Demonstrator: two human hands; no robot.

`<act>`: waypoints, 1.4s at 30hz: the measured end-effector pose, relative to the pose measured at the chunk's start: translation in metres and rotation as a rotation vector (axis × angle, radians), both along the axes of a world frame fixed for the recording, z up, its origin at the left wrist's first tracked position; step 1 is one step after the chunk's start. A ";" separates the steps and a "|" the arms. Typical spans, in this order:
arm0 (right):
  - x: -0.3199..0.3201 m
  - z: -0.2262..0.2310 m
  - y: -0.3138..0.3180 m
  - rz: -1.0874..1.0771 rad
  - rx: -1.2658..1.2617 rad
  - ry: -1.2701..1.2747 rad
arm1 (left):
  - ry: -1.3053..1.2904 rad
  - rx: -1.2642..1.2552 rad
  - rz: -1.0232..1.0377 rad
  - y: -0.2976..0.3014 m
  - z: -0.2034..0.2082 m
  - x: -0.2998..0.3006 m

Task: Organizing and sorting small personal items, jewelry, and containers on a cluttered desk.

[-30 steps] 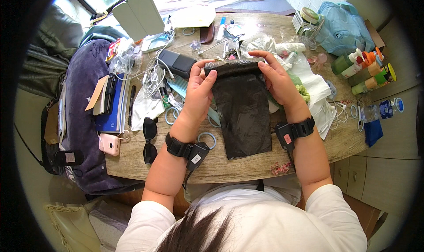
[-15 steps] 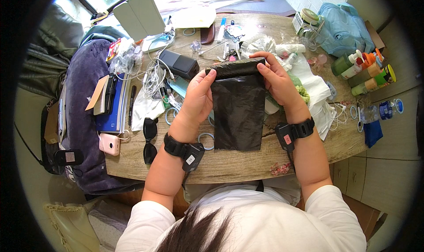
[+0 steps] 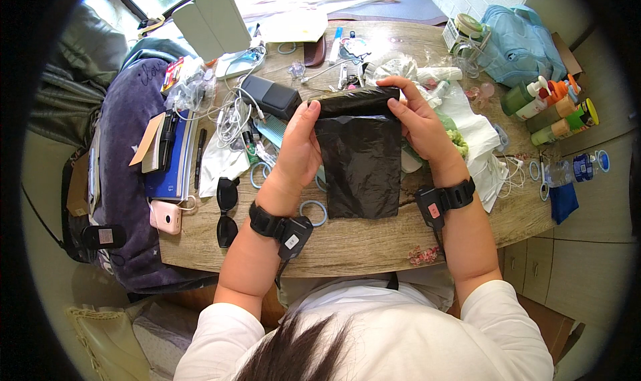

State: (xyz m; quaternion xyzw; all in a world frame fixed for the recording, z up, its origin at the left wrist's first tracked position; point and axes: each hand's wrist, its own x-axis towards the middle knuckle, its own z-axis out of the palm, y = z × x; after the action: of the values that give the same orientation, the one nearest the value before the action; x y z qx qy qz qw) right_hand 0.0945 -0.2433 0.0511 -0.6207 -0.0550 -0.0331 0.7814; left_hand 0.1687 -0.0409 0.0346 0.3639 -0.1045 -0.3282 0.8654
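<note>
A roll of black plastic bags (image 3: 357, 103) is held up level above the table, one end in each hand. From it a loose black sheet (image 3: 364, 167) hangs down toward me. My left hand (image 3: 300, 140) grips the roll's left end, thumb on top. Closed round the right end is my right hand (image 3: 417, 124), its thumb pressed on the roll. The fingers behind the roll are partly hidden. Below the left hand, a light blue ring (image 3: 313, 213) lies on the wood beside the hanging sheet.
Sunglasses (image 3: 227, 213), a blue notebook (image 3: 165, 160) and a pink power bank (image 3: 165, 217) lie on the left. A black box (image 3: 270, 96) and white cables sit behind my left hand. Several bottles (image 3: 551, 107), a light blue bag (image 3: 521, 46) and white cloth (image 3: 477, 137) occupy the right.
The hanging sheet's lower edge has risen slightly and swung a little right. My left hand has shifted slightly left; both hands still hold the roll.
</note>
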 end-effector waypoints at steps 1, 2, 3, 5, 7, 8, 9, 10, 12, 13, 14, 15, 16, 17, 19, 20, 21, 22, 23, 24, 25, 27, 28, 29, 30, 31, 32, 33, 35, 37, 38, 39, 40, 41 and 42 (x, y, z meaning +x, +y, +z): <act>-0.001 0.001 0.002 -0.015 -0.019 0.008 | -0.050 0.019 0.050 -0.001 0.000 -0.001; -0.001 0.002 0.002 -0.033 -0.039 0.015 | -0.100 0.037 0.097 -0.002 0.000 -0.001; -0.002 0.002 0.000 -0.033 -0.040 0.015 | -0.100 0.036 0.096 -0.002 0.000 -0.002; -0.001 -0.003 -0.006 -0.049 -0.091 0.124 | -0.148 0.044 0.066 -0.001 0.002 -0.003; 0.002 -0.008 -0.008 -0.045 -0.079 0.116 | -0.154 0.037 0.060 -0.001 0.001 -0.004; 0.003 -0.008 -0.007 -0.038 -0.065 0.107 | -0.161 0.031 0.057 0.000 0.001 -0.003; 0.003 -0.006 -0.005 -0.037 -0.065 0.106 | -0.161 0.032 0.058 0.000 0.002 -0.003; 0.002 -0.004 -0.003 -0.049 -0.059 0.106 | -0.163 0.038 0.059 0.000 0.002 -0.003; 0.001 0.000 0.002 -0.058 -0.052 0.106 | -0.164 0.046 0.061 0.002 0.000 -0.002; 0.001 0.000 0.003 -0.042 -0.019 0.085 | -0.155 0.049 0.073 0.003 -0.003 0.000; 0.000 0.001 0.003 -0.029 0.012 0.065 | -0.146 0.050 0.082 0.002 -0.004 0.001; 0.000 -0.001 0.001 -0.031 0.010 0.065 | -0.146 0.048 0.081 0.001 -0.004 0.000; 0.001 -0.005 -0.003 -0.022 -0.038 0.056 | -0.139 0.053 0.082 0.001 -0.003 -0.001; 0.002 -0.005 -0.004 -0.012 -0.085 0.045 | -0.132 0.059 0.084 0.001 -0.002 -0.001; 0.001 -0.004 -0.001 -0.005 -0.045 0.019 | -0.125 0.054 0.075 0.000 -0.003 0.001; 0.001 -0.002 0.002 0.003 -0.005 -0.006 | -0.116 0.049 0.067 0.001 -0.005 0.002; 0.000 -0.001 0.002 0.004 -0.005 -0.006 | -0.116 0.049 0.067 0.001 -0.008 0.003; 0.000 -0.001 0.003 0.005 -0.021 0.000 | -0.127 0.066 0.084 0.000 -0.011 0.003; 0.000 0.001 0.003 0.006 -0.035 0.006 | -0.139 0.083 0.100 0.000 -0.011 0.003; -0.001 0.002 0.004 0.007 -0.035 0.006 | -0.139 0.084 0.101 0.000 -0.010 0.002; -0.001 0.005 0.004 -0.011 -0.025 0.042 | -0.148 0.064 0.107 0.001 -0.009 0.001; -0.001 0.002 -0.001 -0.033 -0.019 0.078 | -0.157 0.041 0.109 0.000 -0.005 0.000; 0.002 -0.006 -0.007 -0.023 -0.014 0.078 | -0.181 0.033 0.113 -0.001 -0.004 -0.001; 0.003 -0.008 -0.008 -0.010 -0.007 0.078 | -0.205 0.026 0.118 -0.001 -0.002 -0.001; 0.004 -0.008 -0.008 -0.010 -0.006 0.078 | -0.205 0.027 0.119 -0.001 -0.001 -0.002; 0.004 -0.007 -0.007 -0.021 -0.028 0.065 | -0.220 0.026 0.119 -0.001 0.001 -0.002; 0.004 -0.006 -0.007 -0.034 -0.050 0.052 | -0.236 0.024 0.118 -0.001 0.001 -0.003; 0.004 -0.006 -0.007 -0.035 -0.051 0.051 | -0.237 0.023 0.117 -0.002 0.001 -0.003; 0.005 -0.009 -0.006 -0.047 -0.003 0.027 | -0.193 0.023 0.082 -0.002 -0.002 -0.002; 0.005 -0.010 -0.004 -0.028 0.020 0.013 | -0.144 0.044 0.064 0.000 -0.007 0.000; 0.004 -0.008 -0.004 -0.010 0.041 -0.011 | -0.105 0.062 0.045 0.000 -0.005 0.000; 0.003 -0.008 -0.004 -0.011 0.041 -0.012 | -0.106 0.061 0.044 0.000 -0.004 -0.001; 0.003 -0.010 -0.005 -0.002 0.036 -0.031 | -0.097 0.066 0.036 0.001 -0.002 -0.002; 0.004 -0.011 -0.005 0.006 0.030 -0.050 | -0.088 0.070 0.028 0.001 0.000 -0.003; 0.005 -0.014 -0.006 0.005 0.030 -0.051 | -0.089 0.069 0.028 0.001 0.000 -0.002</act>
State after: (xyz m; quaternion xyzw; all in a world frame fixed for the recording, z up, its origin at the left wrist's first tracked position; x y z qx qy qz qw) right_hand 0.0995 -0.2489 0.0373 -0.6078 -0.0760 -0.0474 0.7890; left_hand 0.1663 -0.0401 0.0350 0.4091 -0.1263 -0.3031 0.8513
